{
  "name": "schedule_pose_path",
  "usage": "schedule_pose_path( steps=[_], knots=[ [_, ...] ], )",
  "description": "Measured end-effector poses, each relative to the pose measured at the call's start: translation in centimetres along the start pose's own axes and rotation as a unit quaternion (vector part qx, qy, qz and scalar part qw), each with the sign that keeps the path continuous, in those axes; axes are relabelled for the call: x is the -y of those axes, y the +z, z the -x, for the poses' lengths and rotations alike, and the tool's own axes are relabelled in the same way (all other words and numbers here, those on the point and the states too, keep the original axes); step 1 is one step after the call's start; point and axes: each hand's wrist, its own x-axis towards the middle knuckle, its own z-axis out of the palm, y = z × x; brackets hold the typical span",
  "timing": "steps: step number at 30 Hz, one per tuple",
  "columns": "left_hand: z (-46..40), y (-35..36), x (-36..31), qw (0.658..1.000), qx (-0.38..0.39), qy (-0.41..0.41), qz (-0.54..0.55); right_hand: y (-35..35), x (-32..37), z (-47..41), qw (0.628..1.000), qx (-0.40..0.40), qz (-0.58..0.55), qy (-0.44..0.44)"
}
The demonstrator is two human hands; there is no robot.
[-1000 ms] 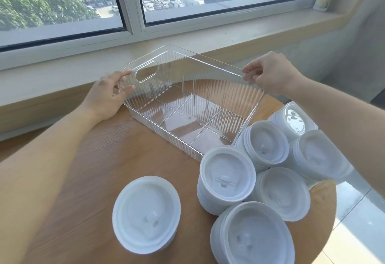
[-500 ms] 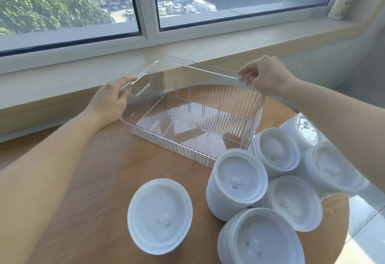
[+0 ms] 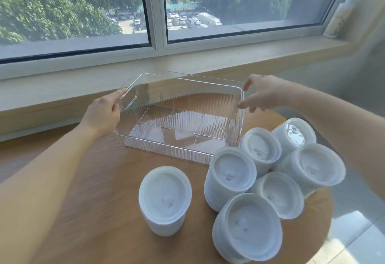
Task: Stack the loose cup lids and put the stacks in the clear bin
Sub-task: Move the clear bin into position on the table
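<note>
The clear ribbed bin [image 3: 166,149] lies flat on the round wooden table [image 3: 93,201], with nothing in it. My left hand [image 3: 104,114] holds its left end, thumb up by the handle cutout. My right hand [image 3: 262,95] hovers at the bin's right rim with fingers spread and grips nothing. Several stacks of white cup lids stand in front of and to the right of the bin. One stack [image 3: 165,193] stands alone. Others cluster together, among them a tall stack [image 3: 232,172] and the nearest stack [image 3: 250,226].
A wide window sill [image 3: 187,64] runs just behind the bin, under the window. A pale bottle [image 3: 341,14] stands at the sill's far right corner. The table edge curves away on the right, with the floor [image 3: 358,232] below it.
The bin has come down from a tilt to lie flat on the table. My right hand has let go of the right rim and spread its fingers. My left hand stays at the handle end.
</note>
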Motion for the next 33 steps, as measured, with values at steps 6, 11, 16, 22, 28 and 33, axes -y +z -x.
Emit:
schedule_pose_path(
  steps=[6,11,16,22,28,33],
  knots=[
    [2.9,-2.5,1.9,0.999,-0.013,-0.038,-0.015,1.5,2.2,0.4,0.992,0.017,-0.119,-0.046],
    [5.1,-4.8,3.7,0.997,-0.029,-0.064,-0.028,2.6,5.3,-0.1,0.978,0.055,-0.185,-0.074],
    [6.7,-6.1,5.4,0.995,-0.054,-0.083,-0.016,2.9,6.8,-1.0,0.970,0.082,-0.200,-0.107],
    [7.6,-6.3,5.6,0.994,-0.051,-0.093,0.009,3.8,8.6,-4.1,0.969,0.049,-0.224,-0.088],
    [7.4,-6.5,5.1,0.994,-0.059,-0.095,0.022,4.8,9.6,-6.7,0.961,0.066,-0.258,-0.072],
    [7.4,-6.7,5.8,0.992,-0.068,-0.107,0.020,5.4,10.4,-8.6,0.955,0.081,-0.271,-0.086]
  ],
)
